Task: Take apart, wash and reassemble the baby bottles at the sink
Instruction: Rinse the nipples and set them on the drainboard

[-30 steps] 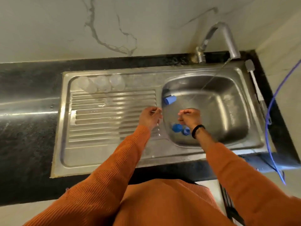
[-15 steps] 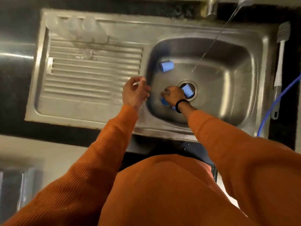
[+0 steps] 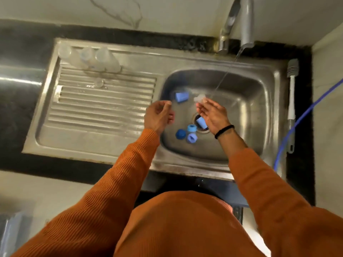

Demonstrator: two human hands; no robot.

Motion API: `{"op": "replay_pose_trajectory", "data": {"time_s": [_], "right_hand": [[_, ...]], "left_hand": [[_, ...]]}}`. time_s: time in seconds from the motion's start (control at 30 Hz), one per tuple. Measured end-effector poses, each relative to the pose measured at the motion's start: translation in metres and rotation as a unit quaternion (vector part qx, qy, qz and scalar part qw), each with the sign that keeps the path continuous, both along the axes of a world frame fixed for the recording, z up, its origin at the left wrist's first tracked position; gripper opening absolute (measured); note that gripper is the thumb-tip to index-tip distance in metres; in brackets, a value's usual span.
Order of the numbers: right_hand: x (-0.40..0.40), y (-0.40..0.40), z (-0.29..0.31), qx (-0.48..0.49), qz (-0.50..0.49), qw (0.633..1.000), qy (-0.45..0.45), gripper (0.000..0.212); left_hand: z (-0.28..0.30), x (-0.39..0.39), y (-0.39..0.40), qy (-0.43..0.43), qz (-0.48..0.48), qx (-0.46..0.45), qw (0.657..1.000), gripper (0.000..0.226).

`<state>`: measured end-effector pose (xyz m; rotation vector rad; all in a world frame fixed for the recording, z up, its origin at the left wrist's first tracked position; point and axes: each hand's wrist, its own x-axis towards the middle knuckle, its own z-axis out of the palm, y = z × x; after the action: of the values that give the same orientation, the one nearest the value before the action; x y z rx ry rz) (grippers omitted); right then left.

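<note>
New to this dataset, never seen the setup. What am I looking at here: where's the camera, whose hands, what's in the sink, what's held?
There is no robot. A person in orange sleeves wears one wide-angle camera on the head, and it looks down at a steel sink set in a dark counter. The tap is running.

The right hand holds a small clear part, probably a teat, at its fingertips near the water stream. The left hand hovers at the basin's left edge with its fingers curled; whether its grip has anything in it is too blurred to tell.

Five blue bottle parts lie in the basin: one cap at the back, the rest round the drain. Three clear bottles lie on the drainboard. A bottle brush lies along the sink's right rim.
</note>
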<state>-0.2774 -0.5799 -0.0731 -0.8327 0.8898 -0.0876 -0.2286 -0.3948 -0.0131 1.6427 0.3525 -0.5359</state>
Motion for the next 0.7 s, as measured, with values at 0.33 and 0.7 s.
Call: {"op": "replay_pose_trajectory", "data": {"time_s": [0.33,0.7], "right_hand": [[0.01,-0.072,0.08,-0.071,-0.016,0.989,-0.128,0.036],[-0.002,-0.088,0.096,-0.384,0.106,0.916,-0.049,0.016]], "left_hand": [[0.035,0.035,-0.111,-0.12,-0.216,0.015,0.969,0.043],[0.024,0.033,-0.156,0.01,-0.198,-0.153,0.968,0.018]]}}
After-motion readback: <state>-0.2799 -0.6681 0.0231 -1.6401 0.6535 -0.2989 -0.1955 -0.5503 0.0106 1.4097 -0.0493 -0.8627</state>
